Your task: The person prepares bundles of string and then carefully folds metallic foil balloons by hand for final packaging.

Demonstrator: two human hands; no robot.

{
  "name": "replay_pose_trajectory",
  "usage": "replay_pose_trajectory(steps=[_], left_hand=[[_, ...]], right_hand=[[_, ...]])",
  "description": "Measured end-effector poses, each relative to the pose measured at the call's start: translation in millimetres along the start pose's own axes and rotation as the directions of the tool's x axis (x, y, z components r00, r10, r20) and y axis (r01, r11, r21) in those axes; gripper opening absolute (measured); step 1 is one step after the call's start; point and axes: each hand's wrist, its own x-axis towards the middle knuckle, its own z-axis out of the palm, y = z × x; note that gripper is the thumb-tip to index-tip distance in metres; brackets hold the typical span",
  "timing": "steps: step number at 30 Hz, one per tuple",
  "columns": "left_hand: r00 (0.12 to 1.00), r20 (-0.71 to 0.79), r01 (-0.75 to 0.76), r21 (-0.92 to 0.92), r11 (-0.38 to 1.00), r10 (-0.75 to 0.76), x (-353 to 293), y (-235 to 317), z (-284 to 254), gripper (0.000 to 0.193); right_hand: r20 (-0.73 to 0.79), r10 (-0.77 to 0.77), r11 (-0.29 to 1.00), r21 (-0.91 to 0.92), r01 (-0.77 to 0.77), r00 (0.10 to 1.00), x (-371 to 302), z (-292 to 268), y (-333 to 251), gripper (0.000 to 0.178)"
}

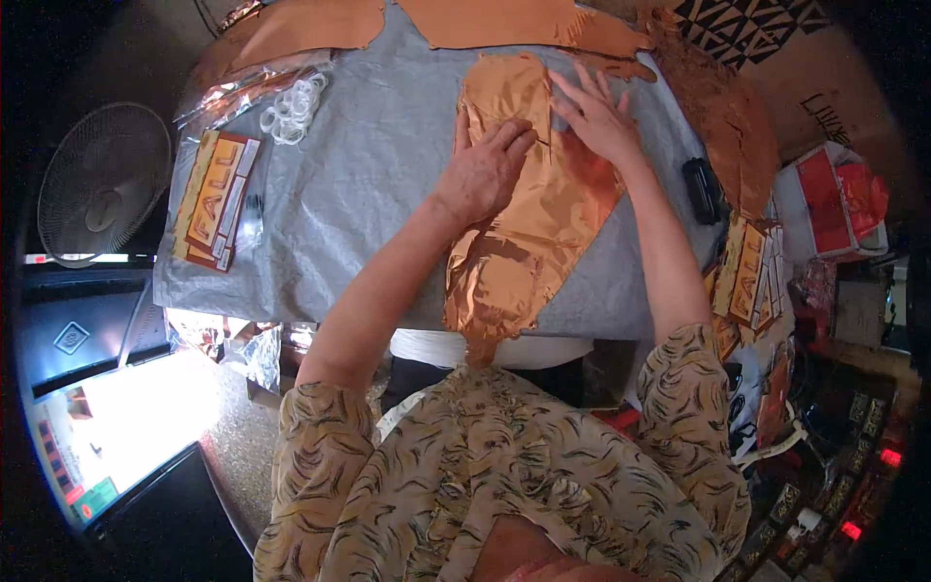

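A flat, shiny copper-orange foil balloon [509,267] lies lengthwise on the grey-covered table [359,204], its narrow tail hanging over the near edge. My left hand [485,167] rests on its upper part, thumb apart near the left edge and fingers pointing right across the foil. By these fingertips runs a thin dark line; I cannot tell whether it is a fold or a slim object. At the foil's upper right edge, my right hand [599,118] has its fingers spread, some touching the foil. Creases and reflections run over the balloon's lower half.
Matte orange foil sheets [529,24] lie along the far edge. To the left are white rings [294,107] and a printed orange package [208,199]. A black object [700,191] sits at the right edge. A fan [105,184] stands beyond the table's left.
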Motion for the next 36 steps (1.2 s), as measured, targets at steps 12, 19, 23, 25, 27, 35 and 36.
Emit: replay_pose_trajectory(steps=[12, 19, 23, 25, 27, 35, 36], left_hand=[[1.000, 0.002, 0.019, -0.019, 1.000, -0.019, -1, 1, 3, 0.043], [0.999, 0.031, 0.043, -0.005, 0.999, -0.043, 0, 1, 8, 0.042], [0.999, 0.007, 0.037, -0.001, 0.999, -0.037, -3, -4, 10, 0.041], [0.999, 0.001, 0.038, 0.004, 0.999, -0.038, -3, -2, 10, 0.041], [0.999, -0.005, 0.042, 0.015, 0.999, -0.042, -4, -3, 10, 0.041], [0.999, -0.003, 0.034, -0.002, 0.999, -0.034, 1, 0, 8, 0.044], [0.999, -0.003, 0.034, 0.000, 0.999, -0.034, 0, 0, 8, 0.044]], right_hand=[[0.032, -0.128, 0.991, -0.025, 0.129, 0.991, -15, 7, -1, 0.062], [0.117, -0.098, 0.992, -0.067, 0.107, 0.988, -15, -2, 4, 0.086], [0.183, -0.092, 0.991, -0.082, 0.108, 0.979, -12, -10, -5, 0.098], [0.182, -0.093, 0.992, -0.068, 0.107, 0.979, -9, -6, 2, 0.098], [0.180, -0.101, 0.993, -0.049, 0.111, 0.978, -2, -5, 2, 0.099], [-0.006, -0.071, 0.984, -0.166, 0.069, 0.997, 37, 9, 25, 0.065], [-0.034, -0.023, 0.993, -0.121, 0.019, 0.999, 36, 8, 21, 0.061]])
